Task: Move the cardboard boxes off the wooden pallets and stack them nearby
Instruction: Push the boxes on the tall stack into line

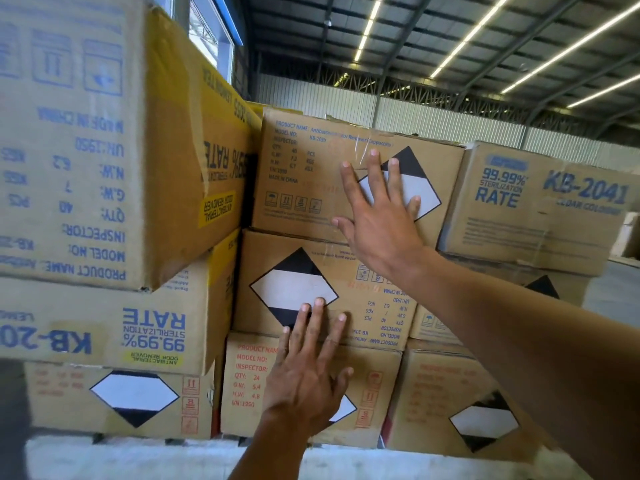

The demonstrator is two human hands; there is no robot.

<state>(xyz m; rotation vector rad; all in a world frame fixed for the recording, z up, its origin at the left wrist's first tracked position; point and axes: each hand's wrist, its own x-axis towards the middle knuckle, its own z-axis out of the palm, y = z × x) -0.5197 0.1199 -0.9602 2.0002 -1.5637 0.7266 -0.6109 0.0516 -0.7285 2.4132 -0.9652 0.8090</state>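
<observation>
We stand in a big warehouse. Above us a dark metal roof (433,39) on steel trusses carries long strip lights (474,32) running away in rows. The far wall (450,123) is pale corrugated sheet. At upper left we see a blue-framed window (211,32), bright with daylight. A grey concrete floor (616,289) shows at right.

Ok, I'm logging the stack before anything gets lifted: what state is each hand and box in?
Right hand: open, fingers spread, flat on the top middle box.
Left hand: open, flat where the second and third boxes meet.
Top middle box: upright, taped, stacked.
Second box: print upside down, stacked.
Top left box: print upside down, edge dented.
</observation>
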